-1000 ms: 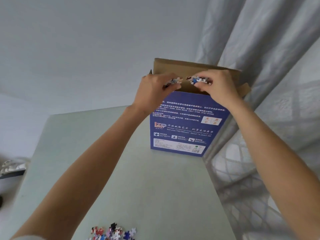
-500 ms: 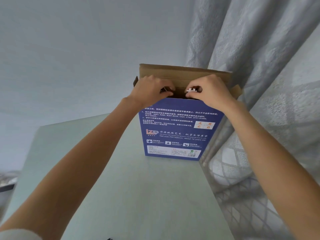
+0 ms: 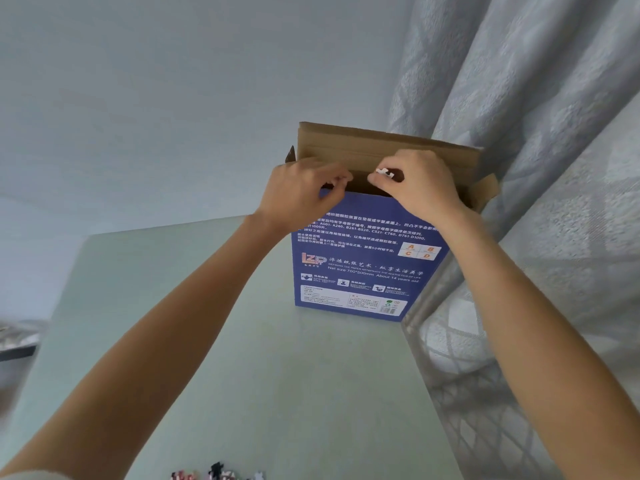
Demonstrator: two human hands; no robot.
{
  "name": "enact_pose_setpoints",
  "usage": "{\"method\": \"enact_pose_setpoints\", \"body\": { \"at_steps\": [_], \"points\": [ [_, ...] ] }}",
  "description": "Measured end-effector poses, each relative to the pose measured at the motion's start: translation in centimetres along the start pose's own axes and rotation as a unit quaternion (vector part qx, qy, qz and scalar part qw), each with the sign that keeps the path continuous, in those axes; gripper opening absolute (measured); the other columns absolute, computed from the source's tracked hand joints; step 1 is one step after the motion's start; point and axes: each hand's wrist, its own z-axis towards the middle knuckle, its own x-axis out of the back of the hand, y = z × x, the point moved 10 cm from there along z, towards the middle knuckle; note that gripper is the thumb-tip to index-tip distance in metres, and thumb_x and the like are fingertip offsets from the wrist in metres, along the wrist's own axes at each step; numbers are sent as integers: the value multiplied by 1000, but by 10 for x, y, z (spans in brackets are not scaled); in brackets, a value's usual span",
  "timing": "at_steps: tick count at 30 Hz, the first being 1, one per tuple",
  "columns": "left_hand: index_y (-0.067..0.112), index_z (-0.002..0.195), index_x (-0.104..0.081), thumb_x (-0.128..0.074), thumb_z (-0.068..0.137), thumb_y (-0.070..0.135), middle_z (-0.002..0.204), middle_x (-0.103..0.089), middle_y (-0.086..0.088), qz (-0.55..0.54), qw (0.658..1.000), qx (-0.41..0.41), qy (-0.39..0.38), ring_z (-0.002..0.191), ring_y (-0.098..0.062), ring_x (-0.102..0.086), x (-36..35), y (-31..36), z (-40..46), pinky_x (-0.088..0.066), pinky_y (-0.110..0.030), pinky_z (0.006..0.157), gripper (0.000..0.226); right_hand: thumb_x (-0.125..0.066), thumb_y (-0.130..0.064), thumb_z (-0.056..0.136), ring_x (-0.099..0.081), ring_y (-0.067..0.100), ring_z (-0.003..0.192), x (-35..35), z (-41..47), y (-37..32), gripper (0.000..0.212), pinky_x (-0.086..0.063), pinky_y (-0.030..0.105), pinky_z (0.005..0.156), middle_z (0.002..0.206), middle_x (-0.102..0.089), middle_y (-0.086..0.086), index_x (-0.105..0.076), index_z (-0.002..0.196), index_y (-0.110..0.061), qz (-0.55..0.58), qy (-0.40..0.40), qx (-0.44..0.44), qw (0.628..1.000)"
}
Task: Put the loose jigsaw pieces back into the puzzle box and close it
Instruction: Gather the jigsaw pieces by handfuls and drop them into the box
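A blue puzzle box (image 3: 363,271) stands upright at the far right of the pale green table (image 3: 242,358), its brown top flap (image 3: 381,143) raised open. Both hands are over the box's open top. My right hand (image 3: 419,185) pinches a white jigsaw piece (image 3: 383,173) between thumb and fingers above the opening. My left hand (image 3: 304,192) has its fingers curled at the opening's left end; what it holds is hidden. A few loose jigsaw pieces (image 3: 218,474) lie at the table's near edge, at the bottom of the view.
A grey patterned curtain (image 3: 519,168) hangs directly behind and right of the box, reaching down past the table's right edge. A plain wall is to the left. A dark object (image 3: 17,341) shows at the far left edge.
Both hands have lowered from above the box down to its opening. The coloured pieces seen in the left hand are out of sight now. The view tilted up, then back down a little.
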Motion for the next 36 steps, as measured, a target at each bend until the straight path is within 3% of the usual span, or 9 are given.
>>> {"method": "enact_pose_setpoints", "body": {
  "at_steps": [5, 8, 11, 14, 18, 22, 25, 31, 36],
  "points": [
    [19, 95, -71, -50, 86, 24, 85, -71, 4, 17, 1000, -19, -17, 82, -19, -64, -9, -5, -9, -49, -31, 71, 23, -61, -42, 86, -50, 11, 81, -11, -2, -3, 25, -40, 28, 68, 91, -53, -3, -70, 99, -22, 12, -14, -9, 1000],
    [20, 97, -70, -53, 86, 23, 86, -71, 4, 21, 999, -25, -11, 84, -19, -64, -7, -5, -12, -48, -30, 72, 21, -64, -31, 86, -48, 1, 67, 8, -9, -15, 17, -44, 25, 64, 83, -55, -7, -70, 96, -18, 71, 72, 14, 995],
    [18, 97, -69, -59, 86, 22, 86, -71, 4, 14, 999, -7, 47, 82, -17, -64, 12, 1, -30, -50, -28, 70, 15, -57, -25, 91, -54, 5, 68, 19, -41, -40, 18, -47, 22, 61, 86, -62, -2, -68, 101, -14, 98, 162, 52, 981],
    [14, 97, -68, -62, 86, 26, 88, -72, 2, -25, 992, 54, 107, 81, -14, -64, 35, 1, -85, -50, -24, 66, 17, -55, -21, 93, -56, 9, 70, -10, -93, -72, 19, -46, 19, 58, 88, -65, 2, -67, 103, -11, 111, 182, 74, 974],
    [20, 93, -70, -53, 87, 27, 77, -69, 8, -74, 973, 209, 63, 72, -10, -62, 38, -17, -209, -51, -26, 63, 19, -54, -18, 91, -60, 16, 75, -106, -167, -108, 17, -52, 29, 62, 89, -63, 0, -67, 101, -14, 132, 46, 58, 989],
    [29, 103, -67, -54, 86, 36, 98, -68, 8, -89, 903, 386, -165, 90, -14, -60, -5, -48, -359, -52, -36, 78, 23, -59, -18, 87, -53, 21, 108, -234, -254, -124, 36, -46, 34, 91, 116, -55, 3, -58, 123, -20, 130, -274, -22, 952],
    [28, 123, -57, -60, 86, 32, 124, -57, -1, -47, 839, 452, -300, 112, -21, -51, -13, -53, -456, -44, -35, 94, 37, -61, -21, 86, -47, 28, 117, -295, -317, -140, 53, -37, 31, 98, 127, -45, 10, -44, 136, -18, 100, -424, -67, 898],
    [21, 145, -25, -68, 79, 41, 142, -31, -5, -29, 750, 540, -381, 127, -24, -31, -4, -44, -570, -39, -34, 99, 81, -61, -21, 89, -47, 29, 113, -331, -397, -175, 57, -39, 29, 92, 128, -38, 13, -32, 137, -10, 67, -461, -166, 869],
    [23, 146, -16, -76, 64, 54, 140, -23, -3, -64, 747, 511, -421, 125, -22, -26, -18, -19, -597, -43, -34, 96, 105, -59, -11, 87, -42, 25, 118, -343, -410, -226, 63, -37, 27, 96, 128, -38, 10, -30, 143, -16, 156, -454, -125, 868]
  ]
}}
